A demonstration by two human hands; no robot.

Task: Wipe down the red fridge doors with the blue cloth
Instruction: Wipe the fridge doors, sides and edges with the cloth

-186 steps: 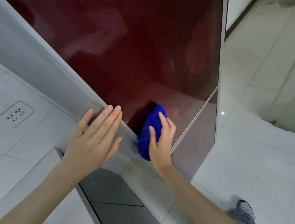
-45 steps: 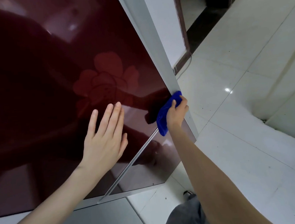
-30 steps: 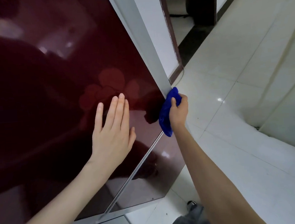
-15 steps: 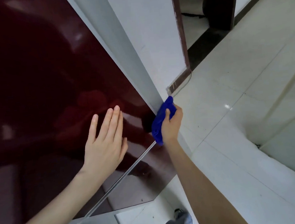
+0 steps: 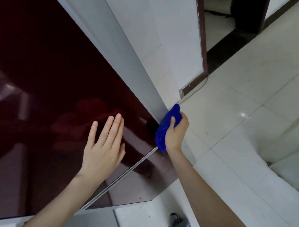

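Blue cloth (image 5: 166, 128) gripped in my right hand (image 5: 176, 133) at fridge door (image 5: 56, 81) right edge, frame centre. Unwiped panel lies leftward; left hand (image 5: 103, 149) flat, empty.

Blue cloth (image 5: 166, 128) — moved from left edge to right.

A home: a glossy red fridge (image 5: 57, 88) beside a white-tiled floor (image 5: 244, 123) and a dark doorway (image 5: 235, 13).
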